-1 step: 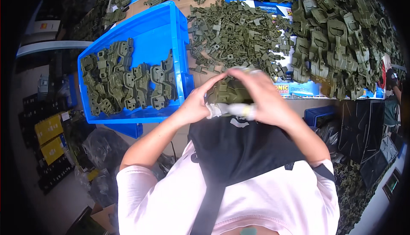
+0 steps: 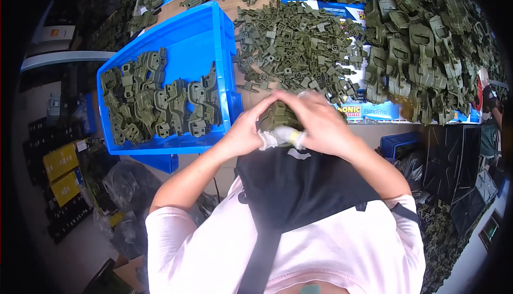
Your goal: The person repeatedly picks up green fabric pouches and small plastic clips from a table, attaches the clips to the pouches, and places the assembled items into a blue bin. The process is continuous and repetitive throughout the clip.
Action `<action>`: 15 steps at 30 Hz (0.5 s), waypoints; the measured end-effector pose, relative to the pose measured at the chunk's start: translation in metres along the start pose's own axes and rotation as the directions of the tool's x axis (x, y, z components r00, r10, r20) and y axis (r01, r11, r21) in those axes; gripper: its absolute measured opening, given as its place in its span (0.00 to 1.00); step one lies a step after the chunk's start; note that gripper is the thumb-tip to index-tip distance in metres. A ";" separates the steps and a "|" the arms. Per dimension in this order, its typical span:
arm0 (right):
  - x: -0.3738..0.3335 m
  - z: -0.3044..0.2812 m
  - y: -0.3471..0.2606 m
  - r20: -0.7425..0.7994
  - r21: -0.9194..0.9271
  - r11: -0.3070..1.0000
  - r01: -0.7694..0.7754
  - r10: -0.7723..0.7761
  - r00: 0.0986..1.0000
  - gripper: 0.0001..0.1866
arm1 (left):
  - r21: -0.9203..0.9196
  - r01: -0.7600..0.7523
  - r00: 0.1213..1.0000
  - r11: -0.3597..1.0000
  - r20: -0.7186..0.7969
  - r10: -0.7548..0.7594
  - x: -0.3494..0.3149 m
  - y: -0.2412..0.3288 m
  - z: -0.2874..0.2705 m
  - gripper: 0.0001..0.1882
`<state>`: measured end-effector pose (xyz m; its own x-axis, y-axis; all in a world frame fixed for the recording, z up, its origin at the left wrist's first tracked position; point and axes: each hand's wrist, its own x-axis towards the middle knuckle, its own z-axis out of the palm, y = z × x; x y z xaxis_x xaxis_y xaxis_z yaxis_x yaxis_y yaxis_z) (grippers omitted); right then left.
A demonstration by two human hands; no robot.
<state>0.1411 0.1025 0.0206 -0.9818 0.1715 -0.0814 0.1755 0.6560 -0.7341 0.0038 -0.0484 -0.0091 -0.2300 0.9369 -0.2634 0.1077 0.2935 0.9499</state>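
In front of my chest both hands enclose an olive-green moulded plastic part (image 2: 279,116), mostly covered by my fingers. My left hand (image 2: 247,132) is closed around its left side. From the right, my right hand (image 2: 327,128) curls over it, somewhat blurred; its far fingers are hard to see. White wrapping covers both thumbs, which almost meet on the near side of the part. Just beyond the hands spreads a heap of small green plastic pieces (image 2: 299,45). Whether one such piece is between my fingers, I cannot tell.
At left, a blue plastic bin (image 2: 224,75) holds several larger green parts (image 2: 147,88). Many similar parts (image 2: 422,53) are piled on the table's right side. Below the table edge lie grey plastic bags (image 2: 127,184) at left and a blue crate (image 2: 395,145) at right.
My right hand has shifted left, toward my left hand, and the thumbs are closer together. The left hand has stayed nearly in place, around the green part.
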 end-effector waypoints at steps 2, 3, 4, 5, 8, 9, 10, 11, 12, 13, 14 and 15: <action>0.007 0.015 0.011 -0.030 0.091 0.994 0.064 -0.062 0.998 0.30 | 0.061 0.012 0.999 0.998 0.034 -0.014 -0.002 0.003 -0.004 0.39; 0.007 0.016 0.023 -0.049 0.115 0.985 0.131 -0.126 0.991 0.30 | 0.087 0.022 0.999 0.996 0.039 -0.025 -0.004 0.006 -0.004 0.39; 0.009 0.004 0.029 0.005 0.265 0.962 0.071 -0.075 0.997 0.31 | 0.039 -0.011 1.000 0.999 0.011 0.011 -0.006 0.010 -0.001 0.37; 0.013 -0.009 0.031 0.143 0.421 0.907 0.013 -0.080 0.986 0.33 | 0.037 -0.013 1.000 0.999 -0.012 0.013 -0.006 0.002 -0.001 0.37; 0.015 -0.015 0.021 0.232 0.317 0.947 0.050 -0.129 0.964 0.38 | 0.038 0.016 0.998 0.999 -0.066 -0.014 -0.002 -0.011 0.000 0.37; 0.017 -0.013 0.018 0.231 0.255 0.966 0.035 -0.096 0.968 0.39 | 0.067 0.005 0.998 0.998 -0.059 -0.001 0.000 -0.007 0.000 0.37; 0.018 -0.011 0.015 0.227 0.192 0.981 0.019 -0.063 0.972 0.39 | 0.096 -0.006 0.999 0.995 -0.051 0.011 0.001 -0.003 0.000 0.37; 0.018 -0.009 0.012 0.221 0.129 0.992 0.001 -0.030 0.975 0.39 | 0.124 -0.016 0.999 0.992 -0.044 0.022 0.002 0.000 0.000 0.37; 0.015 -0.003 0.011 0.199 0.113 0.993 -0.025 0.001 0.980 0.39 | 0.163 0.021 0.999 0.986 -0.032 -0.016 0.002 0.000 0.000 0.37; 0.014 -0.003 0.013 0.209 0.158 0.987 0.003 -0.036 0.977 0.39 | 0.201 0.058 0.998 0.978 -0.021 -0.055 0.000 0.000 0.000 0.38; 0.014 -0.004 0.017 0.216 0.203 0.979 0.029 -0.074 0.974 0.40 | 0.240 0.095 0.995 0.966 -0.012 -0.095 -0.001 0.000 0.000 0.39; 0.015 -0.006 0.023 0.221 0.244 0.968 0.055 -0.111 0.969 0.40 | 0.220 0.034 0.999 0.975 -0.020 -0.031 0.001 0.002 0.000 0.39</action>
<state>0.1309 0.1247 0.0070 -0.9867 -0.0692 -0.1469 0.0982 0.4655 -0.8796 0.0040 -0.0469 -0.0073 -0.2527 0.9234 -0.2888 0.3101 0.3600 0.8799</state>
